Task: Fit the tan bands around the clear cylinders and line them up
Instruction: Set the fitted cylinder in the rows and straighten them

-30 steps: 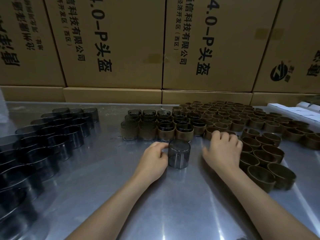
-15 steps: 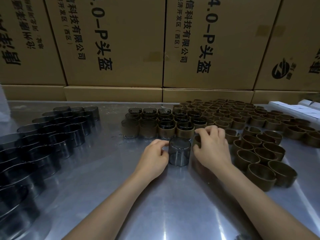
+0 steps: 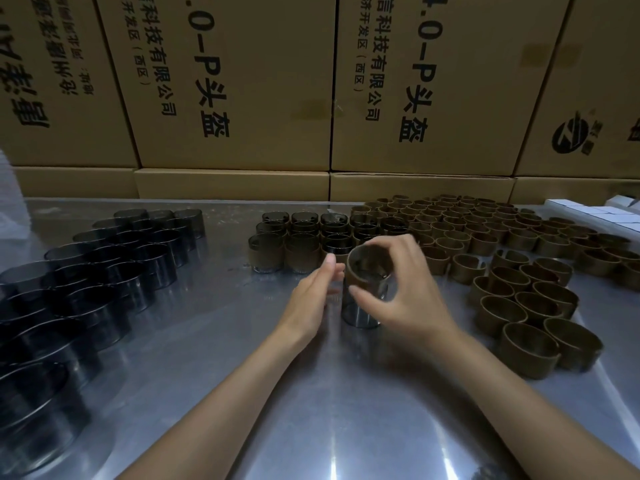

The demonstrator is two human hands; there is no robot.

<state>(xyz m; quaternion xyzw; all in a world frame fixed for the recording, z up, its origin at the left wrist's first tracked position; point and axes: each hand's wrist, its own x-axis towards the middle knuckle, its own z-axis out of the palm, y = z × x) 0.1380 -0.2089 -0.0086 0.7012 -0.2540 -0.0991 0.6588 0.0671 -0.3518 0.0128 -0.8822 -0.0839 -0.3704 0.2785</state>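
A clear smoky cylinder [image 3: 360,311] stands upright on the steel table [image 3: 311,410] in the middle. A tan band [image 3: 360,271] sits over its top rim, tilted a little. My right hand [image 3: 401,285] grips the band from above with thumb and curled fingers. My left hand [image 3: 311,299] touches the cylinder's left side with straight fingers. Behind them stand rows of banded cylinders [image 3: 298,254]. Loose tan bands [image 3: 519,282] cover the table to the right. Bare dark cylinders [image 3: 104,271] are grouped on the left.
Stacked cardboard boxes [image 3: 242,98] form a wall along the table's far edge. White flat boxes [image 3: 595,214] lie at the far right. Bare steel stretches from the hands to the near edge.
My right hand picked a tan band from the pile on the right and brought it over the cylinder's top. My left hand stayed at the cylinder's left side.
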